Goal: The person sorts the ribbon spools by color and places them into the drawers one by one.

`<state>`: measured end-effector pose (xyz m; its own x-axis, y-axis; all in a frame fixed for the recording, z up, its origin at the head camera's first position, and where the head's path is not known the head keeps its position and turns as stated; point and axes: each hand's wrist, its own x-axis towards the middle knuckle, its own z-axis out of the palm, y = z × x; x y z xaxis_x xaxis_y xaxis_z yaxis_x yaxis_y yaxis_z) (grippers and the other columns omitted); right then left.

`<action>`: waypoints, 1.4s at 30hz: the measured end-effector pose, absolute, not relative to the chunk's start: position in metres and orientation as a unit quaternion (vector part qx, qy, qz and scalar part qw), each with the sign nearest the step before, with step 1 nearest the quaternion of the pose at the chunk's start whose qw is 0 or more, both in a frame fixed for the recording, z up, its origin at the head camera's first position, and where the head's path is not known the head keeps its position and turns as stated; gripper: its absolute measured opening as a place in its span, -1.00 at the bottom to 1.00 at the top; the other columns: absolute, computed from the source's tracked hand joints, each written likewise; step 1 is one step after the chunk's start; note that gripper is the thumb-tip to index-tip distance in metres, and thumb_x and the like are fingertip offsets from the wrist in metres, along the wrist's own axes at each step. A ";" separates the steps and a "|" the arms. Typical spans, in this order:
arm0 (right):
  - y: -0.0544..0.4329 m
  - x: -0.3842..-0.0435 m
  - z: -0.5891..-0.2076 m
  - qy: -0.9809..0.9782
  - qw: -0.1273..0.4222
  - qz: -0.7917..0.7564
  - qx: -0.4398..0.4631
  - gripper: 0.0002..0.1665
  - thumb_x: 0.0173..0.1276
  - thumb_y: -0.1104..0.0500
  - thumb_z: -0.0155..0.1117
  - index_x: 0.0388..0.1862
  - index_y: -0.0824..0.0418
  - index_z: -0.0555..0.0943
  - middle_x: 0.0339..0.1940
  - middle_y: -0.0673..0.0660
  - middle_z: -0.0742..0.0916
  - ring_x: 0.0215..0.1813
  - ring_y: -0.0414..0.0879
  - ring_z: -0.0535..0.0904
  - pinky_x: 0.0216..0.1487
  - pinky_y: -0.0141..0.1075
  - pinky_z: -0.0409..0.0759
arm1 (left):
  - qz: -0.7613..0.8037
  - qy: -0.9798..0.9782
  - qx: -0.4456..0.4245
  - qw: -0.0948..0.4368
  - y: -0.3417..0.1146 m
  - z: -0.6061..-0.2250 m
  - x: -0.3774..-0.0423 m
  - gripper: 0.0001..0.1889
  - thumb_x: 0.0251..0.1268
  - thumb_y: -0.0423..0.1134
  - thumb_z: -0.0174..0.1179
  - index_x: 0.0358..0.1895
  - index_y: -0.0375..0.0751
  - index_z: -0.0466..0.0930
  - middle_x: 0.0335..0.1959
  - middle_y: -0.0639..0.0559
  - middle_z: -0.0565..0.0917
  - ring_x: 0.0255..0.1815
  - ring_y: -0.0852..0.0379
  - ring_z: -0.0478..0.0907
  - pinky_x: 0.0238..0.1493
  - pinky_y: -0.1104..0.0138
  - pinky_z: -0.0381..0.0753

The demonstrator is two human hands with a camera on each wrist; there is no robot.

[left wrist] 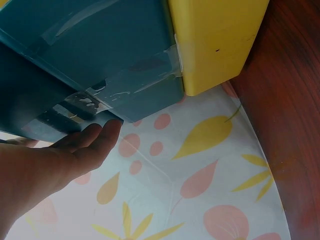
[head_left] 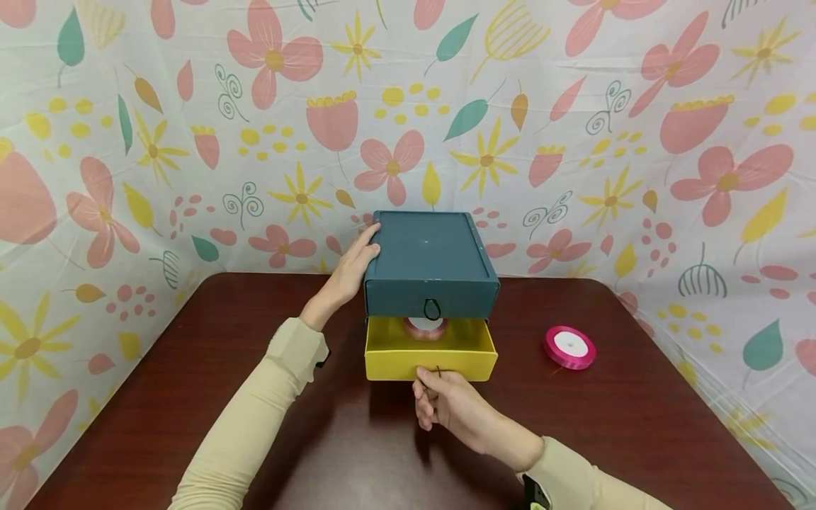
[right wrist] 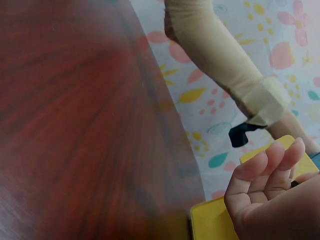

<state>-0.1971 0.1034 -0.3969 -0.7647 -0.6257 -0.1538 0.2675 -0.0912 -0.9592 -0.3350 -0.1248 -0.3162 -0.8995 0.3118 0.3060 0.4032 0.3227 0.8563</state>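
Observation:
A two-tier drawer box stands at the table's far middle, its upper part dark blue (head_left: 430, 244). Below, a yellow drawer (head_left: 408, 365) is pulled partway out, and a pink ribbon spool (head_left: 425, 326) lies inside, partly hidden under the upper tier. My right hand (head_left: 462, 411) pinches the dark cord loop on the drawer's front between thumb and finger. Along the box's upper left edge rests my left hand (head_left: 349, 273), fingers extended against it. In the left wrist view those fingers (left wrist: 102, 137) touch the blue side, where clear tape shows.
A bright pink ribbon spool (head_left: 570, 347) with a white centre lies on the dark wooden table (head_left: 280, 418), right of the box. Another black loop (head_left: 432, 309) hangs from the blue upper drawer's front. Behind stands a floral cloth backdrop (head_left: 408, 106).

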 end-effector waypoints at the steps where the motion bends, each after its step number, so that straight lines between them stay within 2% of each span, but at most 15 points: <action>1: 0.103 -0.200 -0.397 0.600 0.307 -0.724 -0.149 -0.54 0.56 -0.10 -0.13 -0.47 0.10 0.49 -0.72 -0.10 0.51 -0.59 -0.19 0.44 -0.33 -0.31 0.47 | -0.536 -0.814 -0.220 0.044 -0.125 -0.316 -0.335 -0.40 0.52 0.06 -0.33 0.57 0.11 -0.09 0.60 0.05 -0.11 0.60 -0.01 -0.10 0.53 -0.06 -0.06; 4: 0.102 -0.207 -0.399 0.602 0.302 -0.724 -0.150 -0.54 0.56 -0.10 -0.13 -0.46 0.11 0.49 -0.72 -0.09 0.51 -0.58 -0.18 0.44 -0.33 -0.31 0.48 | -0.531 -0.817 -0.220 0.048 -0.124 -0.316 -0.335 -0.40 0.52 0.06 -0.32 0.57 0.10 -0.08 0.60 0.06 -0.10 0.61 0.03 -0.16 0.53 -0.07 -0.08; 11: 0.102 -0.219 -0.400 0.610 0.292 -0.719 -0.161 -0.53 0.57 -0.08 -0.16 -0.46 0.12 0.49 -0.72 -0.08 0.51 -0.58 -0.17 0.44 -0.33 -0.30 0.49 | -0.530 -0.818 -0.222 0.043 -0.124 -0.316 -0.336 -0.40 0.53 0.07 -0.33 0.57 0.12 -0.09 0.60 0.07 -0.11 0.61 0.04 -0.19 0.53 -0.06 -0.08; 20: 0.101 -0.233 -0.400 0.613 0.291 -0.718 -0.153 -0.54 0.58 -0.06 -0.17 -0.46 0.12 0.48 -0.71 -0.07 0.50 -0.58 -0.16 0.44 -0.33 -0.30 0.48 | -0.540 -0.811 -0.222 0.028 -0.125 -0.315 -0.335 -0.42 0.56 0.00 -0.35 0.57 0.12 -0.14 0.61 0.04 -0.17 0.61 -0.05 -0.13 0.53 -0.09 -0.11; 28: 0.102 -0.244 -0.398 0.611 0.291 -0.719 -0.157 -0.54 0.59 -0.06 -0.18 -0.45 0.13 0.47 -0.70 -0.05 0.49 -0.56 -0.15 0.44 -0.31 -0.29 0.48 | -0.532 -0.817 -0.218 0.035 -0.124 -0.316 -0.335 -0.41 0.54 0.08 -0.34 0.57 0.17 -0.11 0.60 0.10 -0.14 0.62 0.05 -0.23 0.54 -0.08 -0.12; 32: 0.101 -0.249 -0.397 0.615 0.290 -0.717 -0.152 -0.53 0.59 -0.05 -0.19 -0.45 0.12 0.48 -0.70 -0.05 0.49 -0.56 -0.15 0.44 -0.31 -0.29 0.48 | -0.533 -0.817 -0.217 0.031 -0.125 -0.316 -0.336 -0.41 0.55 0.03 -0.34 0.57 0.12 -0.13 0.61 0.07 -0.16 0.62 0.03 -0.24 0.54 -0.08 -0.13; 37: 0.100 -0.254 -0.397 0.620 0.289 -0.715 -0.144 -0.54 0.59 -0.05 -0.17 -0.45 0.14 0.47 -0.70 -0.04 0.48 -0.56 -0.14 0.44 -0.31 -0.29 0.48 | -0.534 -0.817 -0.216 0.021 -0.126 -0.315 -0.338 -0.41 0.56 -0.04 -0.34 0.58 0.04 -0.15 0.61 0.00 -0.19 0.62 -0.02 -0.29 0.54 -0.11 -0.16; 42: 0.102 -0.253 -0.401 0.608 0.306 -0.715 -0.156 -0.60 0.56 -0.06 -0.09 -0.40 0.14 0.48 -0.67 -0.03 0.49 -0.54 -0.14 0.43 -0.30 -0.29 0.48 | -0.536 -0.815 -0.217 0.030 -0.125 -0.314 -0.334 -0.41 0.55 0.02 -0.35 0.57 0.08 -0.13 0.61 0.05 -0.16 0.62 0.02 -0.24 0.54 -0.08 -0.12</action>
<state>-0.2534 0.1023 -0.4014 -0.7637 -0.6281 -0.1495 0.2482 -0.0719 -0.9660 -0.3344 -0.1250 -0.3141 -0.9036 0.3222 0.2822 0.3866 0.3298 0.8613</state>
